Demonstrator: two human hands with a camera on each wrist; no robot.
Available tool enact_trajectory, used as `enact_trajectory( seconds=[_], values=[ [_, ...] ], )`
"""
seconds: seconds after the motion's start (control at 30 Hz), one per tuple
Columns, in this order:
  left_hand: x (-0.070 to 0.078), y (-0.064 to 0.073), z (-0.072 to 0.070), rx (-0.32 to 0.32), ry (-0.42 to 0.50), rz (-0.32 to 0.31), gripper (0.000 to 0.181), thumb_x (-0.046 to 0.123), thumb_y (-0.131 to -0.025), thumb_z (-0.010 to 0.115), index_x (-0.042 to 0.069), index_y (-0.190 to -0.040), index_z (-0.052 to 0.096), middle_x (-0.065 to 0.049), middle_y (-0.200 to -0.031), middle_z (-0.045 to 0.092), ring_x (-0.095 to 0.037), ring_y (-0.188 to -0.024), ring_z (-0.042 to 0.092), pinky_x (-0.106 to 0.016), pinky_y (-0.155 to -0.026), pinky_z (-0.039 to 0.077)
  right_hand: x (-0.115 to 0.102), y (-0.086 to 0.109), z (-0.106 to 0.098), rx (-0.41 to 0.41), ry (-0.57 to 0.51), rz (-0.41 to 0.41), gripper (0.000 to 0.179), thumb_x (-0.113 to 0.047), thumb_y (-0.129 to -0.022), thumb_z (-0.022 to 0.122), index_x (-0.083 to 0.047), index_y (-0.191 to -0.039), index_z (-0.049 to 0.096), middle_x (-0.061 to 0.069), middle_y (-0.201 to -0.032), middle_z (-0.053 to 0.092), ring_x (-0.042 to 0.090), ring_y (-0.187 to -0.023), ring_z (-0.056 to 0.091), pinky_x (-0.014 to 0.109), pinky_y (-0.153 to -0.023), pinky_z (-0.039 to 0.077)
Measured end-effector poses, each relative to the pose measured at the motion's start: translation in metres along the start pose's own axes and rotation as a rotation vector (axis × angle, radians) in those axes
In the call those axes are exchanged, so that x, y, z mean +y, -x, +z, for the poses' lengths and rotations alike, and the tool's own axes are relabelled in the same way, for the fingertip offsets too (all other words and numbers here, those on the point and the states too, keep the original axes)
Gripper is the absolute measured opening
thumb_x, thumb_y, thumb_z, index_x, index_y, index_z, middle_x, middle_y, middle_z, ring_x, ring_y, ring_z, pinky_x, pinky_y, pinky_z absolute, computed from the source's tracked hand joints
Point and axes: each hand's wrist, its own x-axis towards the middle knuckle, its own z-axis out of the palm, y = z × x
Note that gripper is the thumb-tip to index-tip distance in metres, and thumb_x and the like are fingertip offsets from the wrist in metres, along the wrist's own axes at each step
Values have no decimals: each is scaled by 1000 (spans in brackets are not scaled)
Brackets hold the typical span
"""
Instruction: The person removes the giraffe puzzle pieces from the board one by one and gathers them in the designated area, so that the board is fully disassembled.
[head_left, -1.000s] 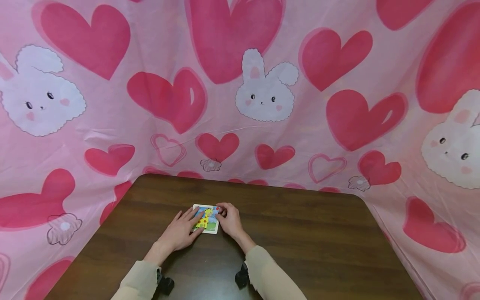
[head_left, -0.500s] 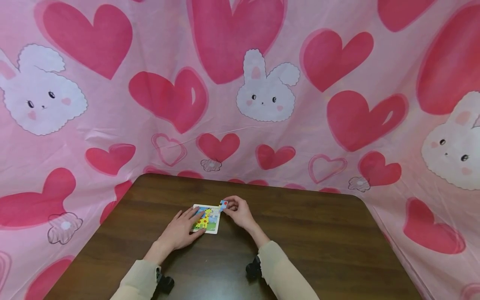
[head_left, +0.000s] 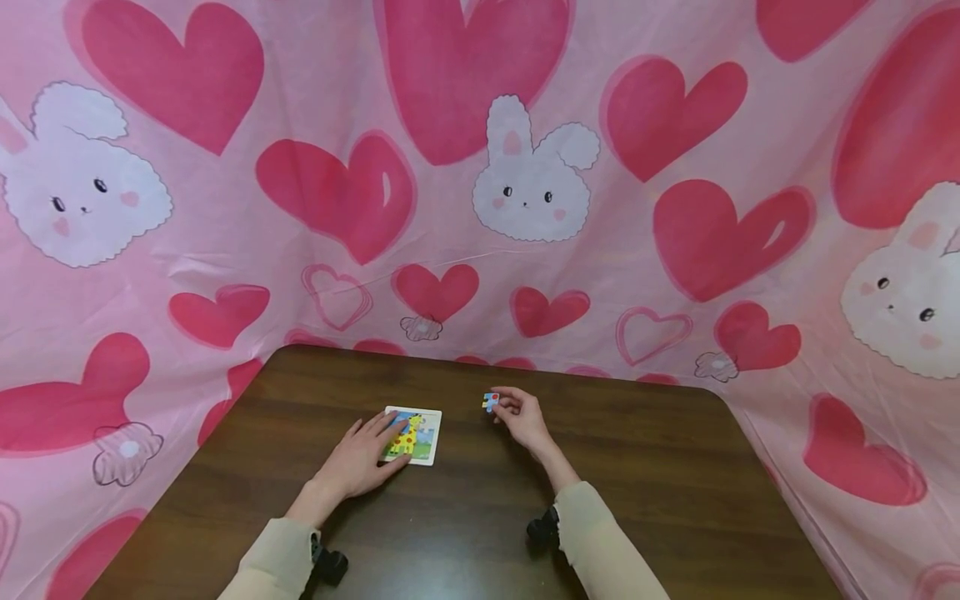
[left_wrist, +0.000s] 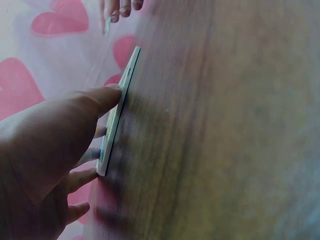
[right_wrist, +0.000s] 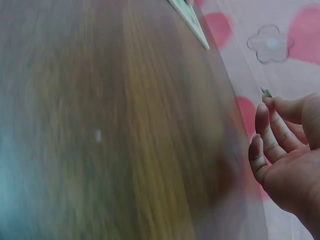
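Observation:
A small giraffe jigsaw puzzle [head_left: 424,446] in a white frame lies on the table. My left hand [head_left: 358,458] rests on its left side with the fingers spread, and the thumb [left_wrist: 107,97] touches the near edge in the left wrist view. To the right of the puzzle, my right hand [head_left: 522,418] pinches a blue jigsaw piece [head_left: 490,402] with a red spot between thumb and fingertips. A pale gap shows at the puzzle's upper right. In the right wrist view, only the piece's thin edge [right_wrist: 267,92] shows above the fingertips.
The dark brown wooden table [head_left: 675,483] has rounded far corners. A pink cloth [head_left: 442,208] with hearts and rabbits hangs behind it and along both sides. Black wrist cameras [head_left: 328,567] sit at both sleeves.
My right hand has lifted the jigsaw piece out of the puzzle's upper right corner and carried it to the right. The left hand has stayed on the puzzle.

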Motion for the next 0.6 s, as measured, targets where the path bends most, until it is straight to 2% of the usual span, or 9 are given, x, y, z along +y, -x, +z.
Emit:
enact_trajectory(
  seconds=[0.37, 0.6],
  values=[
    [-1, 0, 2, -3, -1, -2, 76, 54, -102, 72, 11, -162, 55, -20, -172, 48, -44, -162, 43, -74, -129, 32, 12, -1, -25, 63, 40, 32, 33, 16, -101, 63, 15, -134, 68, 37, -95, 73, 21, -71, 70, 24, -68, 60],
    [0, 0, 2, -3, -3, -5, 76, 54, -102, 71, 12, -162, 55, -19, -172, 48, -44, -162, 42, -74, -129, 31, 15, 0, -36, 74, 72, 44, 33, 16, -102, 62, 15, -134, 67, 33, -94, 73, 20, -72, 71, 28, -70, 64]
  ],
)
